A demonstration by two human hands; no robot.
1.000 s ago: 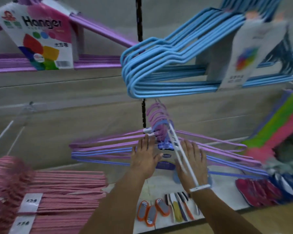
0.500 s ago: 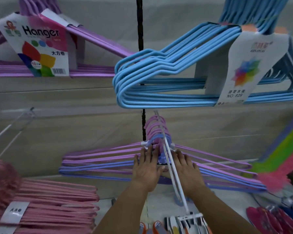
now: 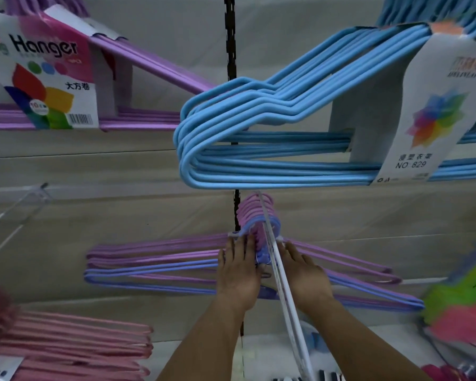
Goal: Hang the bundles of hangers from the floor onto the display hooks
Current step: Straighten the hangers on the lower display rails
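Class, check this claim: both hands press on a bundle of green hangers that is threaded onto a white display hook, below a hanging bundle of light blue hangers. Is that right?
Not quite. The colour is wrong: the head view shows the left hand and right hand pressing on a purple and blue bundle, not a green one. It is threaded on the white display hook, below the light blue bundle.

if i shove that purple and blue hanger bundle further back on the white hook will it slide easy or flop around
The purple and blue hanger bundle looks smooth-coated, so it probably slides readily along the white hook. Hanging only by its necks, it will likely swing. The thin frames look light; both the left hand and right hand steady it at the centre.
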